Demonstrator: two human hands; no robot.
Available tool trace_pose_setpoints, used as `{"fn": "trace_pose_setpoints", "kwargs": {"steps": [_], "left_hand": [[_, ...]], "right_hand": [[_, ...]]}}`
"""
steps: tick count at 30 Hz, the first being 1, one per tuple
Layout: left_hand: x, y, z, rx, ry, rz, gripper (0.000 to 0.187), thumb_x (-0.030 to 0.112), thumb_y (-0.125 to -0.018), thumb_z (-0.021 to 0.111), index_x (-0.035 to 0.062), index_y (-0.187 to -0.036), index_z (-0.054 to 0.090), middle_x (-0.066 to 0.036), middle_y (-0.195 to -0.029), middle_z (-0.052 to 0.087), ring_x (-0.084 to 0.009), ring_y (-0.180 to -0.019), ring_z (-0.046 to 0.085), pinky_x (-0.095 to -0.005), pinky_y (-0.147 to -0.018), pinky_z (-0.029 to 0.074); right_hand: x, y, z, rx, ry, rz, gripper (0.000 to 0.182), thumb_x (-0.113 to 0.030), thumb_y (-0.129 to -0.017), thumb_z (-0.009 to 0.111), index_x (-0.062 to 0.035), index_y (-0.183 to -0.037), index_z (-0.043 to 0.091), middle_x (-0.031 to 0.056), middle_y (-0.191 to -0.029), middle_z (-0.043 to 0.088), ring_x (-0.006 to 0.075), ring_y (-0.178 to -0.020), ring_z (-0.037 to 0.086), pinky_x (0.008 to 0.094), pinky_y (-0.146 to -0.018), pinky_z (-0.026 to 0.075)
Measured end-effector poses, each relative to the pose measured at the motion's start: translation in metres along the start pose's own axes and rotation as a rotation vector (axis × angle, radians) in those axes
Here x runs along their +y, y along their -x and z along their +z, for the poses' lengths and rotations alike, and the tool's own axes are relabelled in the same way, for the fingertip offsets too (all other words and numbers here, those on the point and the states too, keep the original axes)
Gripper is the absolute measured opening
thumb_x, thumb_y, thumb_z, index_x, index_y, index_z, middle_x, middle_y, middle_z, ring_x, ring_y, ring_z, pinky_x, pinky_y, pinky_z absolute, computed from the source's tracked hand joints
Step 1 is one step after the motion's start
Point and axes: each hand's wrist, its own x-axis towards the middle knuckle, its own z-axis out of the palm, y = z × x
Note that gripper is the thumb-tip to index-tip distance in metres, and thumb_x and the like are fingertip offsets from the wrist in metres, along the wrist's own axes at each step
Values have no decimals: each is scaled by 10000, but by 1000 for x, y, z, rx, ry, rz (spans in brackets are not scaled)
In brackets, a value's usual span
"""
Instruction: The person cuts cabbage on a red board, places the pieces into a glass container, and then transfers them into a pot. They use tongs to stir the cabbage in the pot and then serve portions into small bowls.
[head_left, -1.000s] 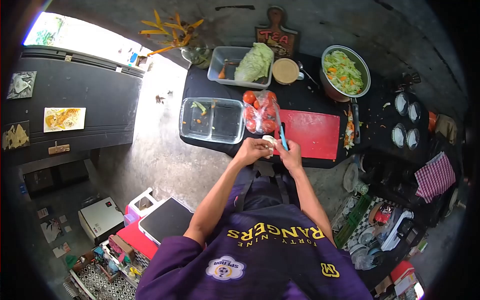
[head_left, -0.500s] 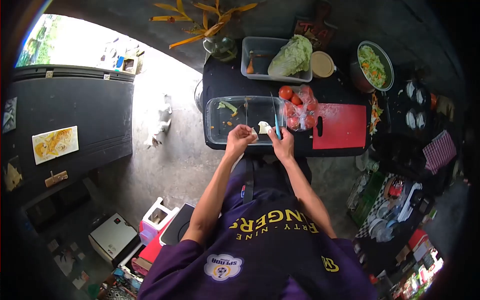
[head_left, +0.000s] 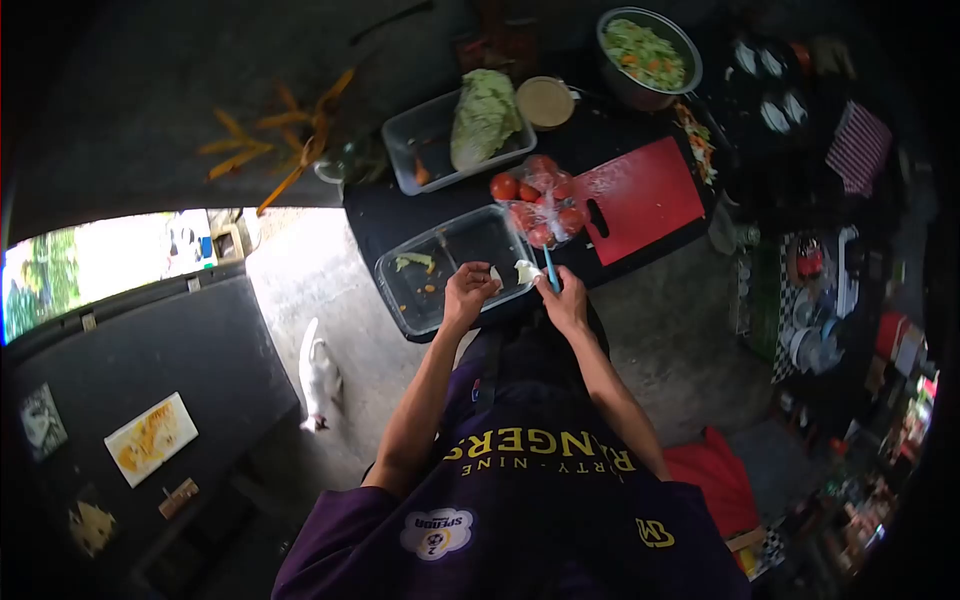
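My left hand (head_left: 468, 294) is closed in a pinch on a small pale piece (head_left: 496, 276), its kind not clear. My right hand (head_left: 564, 300) grips the blue handle of a knife (head_left: 550, 262), whose blade points away from me. A second whitish piece (head_left: 526, 271) shows at that hand's thumb. Both hands are over the near edge of a clear plastic tub (head_left: 400, 322), which contains a green leafy scrap (head_left: 412, 261) and several small orange bits. Just beyond the knife lies a plastic bag of tomatoes (head_left: 548, 212).
Right of the tomatoes lies a red cutting board (head_left: 645, 205). Behind stand a tub (head_left: 403, 150) with a napa cabbage (head_left: 487, 120), a round lidded container (head_left: 546, 103) and a pot (head_left: 688, 62) of shredded vegetables. A white cat (head_left: 318, 380) is on the floor at left.
The whole view has turned, so the table now slants up to the right. My hands keep their holds and are slightly farther apart. The cat appears lower, its pose changed.
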Motion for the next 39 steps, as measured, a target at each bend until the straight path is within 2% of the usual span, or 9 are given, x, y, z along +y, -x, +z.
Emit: {"fn": "trace_pose_setpoints", "kwargs": {"steps": [1, 5, 9, 15, 16, 24, 31, 35, 39], "left_hand": [[-1, -5, 2, -16, -32, -23, 356, 31, -782, 720, -50, -1081, 544, -74, -867, 611, -138, -802, 623, -276, -739, 555], [-6, -21, 8, -13, -173, -43, 350, 29, -795, 680, -73, -1110, 570, -85, -900, 622, -146, -823, 624, -265, -755, 542], [0, -24, 17, 35, -84, -53, 342, 19, -769, 681, -58, -1095, 610, -88, -865, 639, -138, -776, 630, -241, -703, 523], [5, -28, 19, 51, -263, -30, 307, 37, -781, 661, -57, -1073, 637, -69, -853, 663, -111, -775, 632, -231, -697, 522], [7, -31, 18, 48, -305, -19, 302, 43, -782, 661, -55, -1067, 643, -67, -849, 669, -108, -772, 634, -229, -696, 521], [10, -31, -8, -69, -486, 93, 227, 74, -791, 676, -60, -971, 641, -75, -836, 675, -97, -728, 624, -230, -667, 498], [17, -25, -81, 58, -539, 178, 229, 35, -775, 631, -74, -976, 617, -71, -786, 643, -101, -724, 623, -229, -641, 508], [-7, -19, -121, 75, -309, 161, 283, 37, -808, 622, -64, -1070, 587, -106, -903, 636, -131, -748, 632, -249, -646, 535], [-35, -26, -143, -52, -431, 171, 375, 28, -819, 616, -45, -1181, 548, -100, -919, 621, -152, -805, 628, -263, -709, 521]], "right_hand": [[5, 2, 0, 37, -12, -61, 225, -226, -838, 683, -16, -888, 618, 21, -581, 549, 103, -490, 531, 284, -486, 425], [13, 3, -8, 25, -29, -17, 203, -206, -839, 680, -18, -884, 619, 33, -590, 552, 110, -522, 548, 292, -501, 433], [1, -12, -22, -4, -2, -5, 221, -211, -815, 684, -16, -901, 629, 113, -693, 629, 243, -631, 620, 355, -621, 478], [-5, -13, -27, -50, 2, -4, 221, -214, -810, 684, -18, -894, 627, 128, -734, 647, 266, -684, 649, 368, -642, 486], [-6, -12, -27, -76, -8, 39, 213, -193, -816, 675, -11, -905, 609, 179, -795, 655, 362, -767, 650, 419, -687, 499], [-14, 13, 4, 64, -72, 147, 192, -178, -816, 674, -11, -891, 616, 168, -768, 651, 346, -736, 652, 400, -668, 497], [-42, 35, 74, 32, -87, 117, 210, -181, -808, 683, -12, -915, 621, 173, -766, 647, 362, -745, 646, 402, -674, 494], [-48, 39, 121, -89, -4, 113, 238, -201, -816, 672, -2, -930, 610, 214, -782, 632, 395, -753, 627, 430, -658, 478], [-51, 41, 153, -87, 108, 85, 244, -200, -829, 648, -13, -977, 600, 204, -844, 655, 398, -815, 631, 455, -694, 494]]}}
